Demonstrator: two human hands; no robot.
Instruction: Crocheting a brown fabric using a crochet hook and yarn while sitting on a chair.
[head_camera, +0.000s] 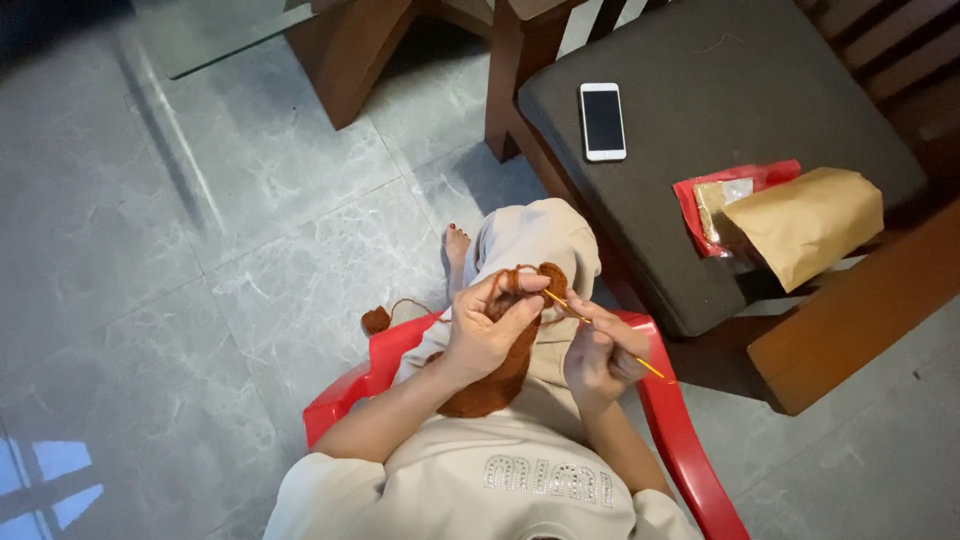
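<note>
Grey marble floor tiles (200, 250) spread out far below and to the left of my fingers, and I sit over them on a red plastic chair (680, 440) whose arms curve round either side of my lap. Up and to the right of my hands stands a wooden seat with a dark cushion (700, 130); on it, well apart from my fingers, lie a brown paper bag (815, 220), a red packet (720, 195) partly tucked under that bag, and a white smartphone (603, 121) further back.

Between my hands and resting on my raised knee is the rust-brown crochet piece (500, 385), hanging down below my left hand (490, 325). A small ball of brown yarn (376, 320) sits just left of my left wrist, on the chair edge as far as I can tell.

My left fingers (520, 285) are curled closed, pinching the top edge of the crochet piece with the yarn strand led over them. My right hand (600, 355) is closed round a thin yellow crochet hook (600, 335), its tip pointing up-left into the work beside my left fingertips.

I judge that I am mid-stitch, with the hook at or just inside a loop; whether it has caught yarn is too small to tell. The next move calls for steady tension from the left fingers and a small, controlled turn of the hook.
</note>
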